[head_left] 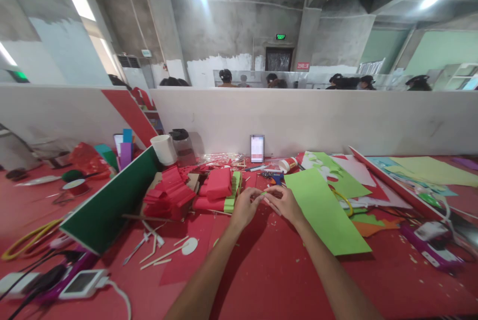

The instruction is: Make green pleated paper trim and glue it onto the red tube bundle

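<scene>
My left hand [245, 206] and my right hand [284, 202] meet over the middle of the red table. Fingertips of both are closed on a small green paper piece [263, 193], of which only a sliver shows. To the left of my left hand lie folded red paper pieces [218, 184] with green paper strips [233, 190] along their side. A large light green sheet [324, 210] spreads out just to the right of my right hand. Behind my right hand is a blue tool [276, 177] I cannot clearly make out.
Wooden sticks [164, 256] and a white disc [190, 246] lie at front left. A green board [112, 200] stands on the left, near a white cup [163, 150]. A phone [257, 149] leans on the white partition [317, 121]. A purple power strip [429, 245] sits at right.
</scene>
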The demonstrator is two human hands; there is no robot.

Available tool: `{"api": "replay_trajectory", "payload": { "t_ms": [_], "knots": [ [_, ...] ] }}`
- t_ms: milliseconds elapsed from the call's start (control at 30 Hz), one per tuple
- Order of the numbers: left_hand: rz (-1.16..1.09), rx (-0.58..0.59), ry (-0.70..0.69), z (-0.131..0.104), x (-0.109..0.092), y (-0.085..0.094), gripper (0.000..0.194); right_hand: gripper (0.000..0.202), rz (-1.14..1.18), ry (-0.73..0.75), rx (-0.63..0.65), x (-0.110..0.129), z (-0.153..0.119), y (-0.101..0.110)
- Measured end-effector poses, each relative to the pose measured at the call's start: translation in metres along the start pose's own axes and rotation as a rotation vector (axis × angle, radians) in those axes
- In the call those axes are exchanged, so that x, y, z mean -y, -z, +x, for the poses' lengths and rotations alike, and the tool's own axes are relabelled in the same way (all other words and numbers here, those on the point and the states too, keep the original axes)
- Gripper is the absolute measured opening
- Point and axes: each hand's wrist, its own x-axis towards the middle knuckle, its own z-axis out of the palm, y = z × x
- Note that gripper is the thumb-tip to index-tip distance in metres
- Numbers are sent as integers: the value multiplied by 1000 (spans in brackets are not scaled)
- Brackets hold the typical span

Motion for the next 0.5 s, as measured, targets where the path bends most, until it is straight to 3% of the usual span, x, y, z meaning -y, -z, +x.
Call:
{"api": "replay_trajectory", "payload": {
  "t_ms": [500],
  "knots": [
    [38, 58, 19, -3, -12, 3, 28, 19, 110, -41, 39, 0, -2, -1]
  ]
}}
